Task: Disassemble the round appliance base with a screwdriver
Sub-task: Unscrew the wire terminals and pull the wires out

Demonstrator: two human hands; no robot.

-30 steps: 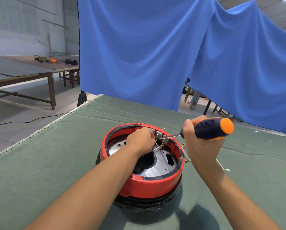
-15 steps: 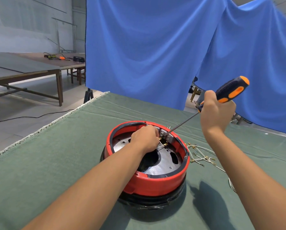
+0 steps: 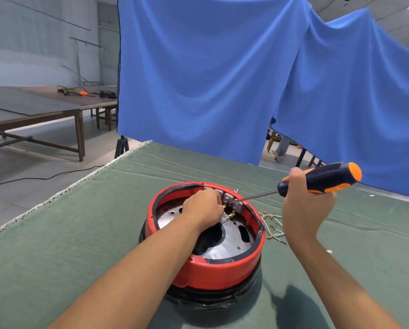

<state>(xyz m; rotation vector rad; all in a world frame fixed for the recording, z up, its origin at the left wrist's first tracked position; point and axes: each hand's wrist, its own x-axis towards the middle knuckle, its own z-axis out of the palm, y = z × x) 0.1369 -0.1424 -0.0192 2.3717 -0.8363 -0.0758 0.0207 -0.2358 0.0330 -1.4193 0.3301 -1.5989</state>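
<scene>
Head view shows the round appliance base (image 3: 213, 269), red-rimmed, at the middle of the green worktop (image 3: 56, 257). Inside it lie a perforated metal plate (image 3: 232, 243) and, at the far rim, a grey terminal block (image 3: 233, 203). The left hand (image 3: 202, 210) is curled over brass-tipped wires there. The right hand (image 3: 303, 203) grips the screwdriver (image 3: 317, 181), its tip at the block. Loose wires (image 3: 273, 224) lie just right of the base.

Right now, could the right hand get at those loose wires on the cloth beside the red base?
Probably yes. The loose wires lie open on the green cloth, just below the right hand. But that hand grips the screwdriver, so it would have to free some fingers first.
</scene>
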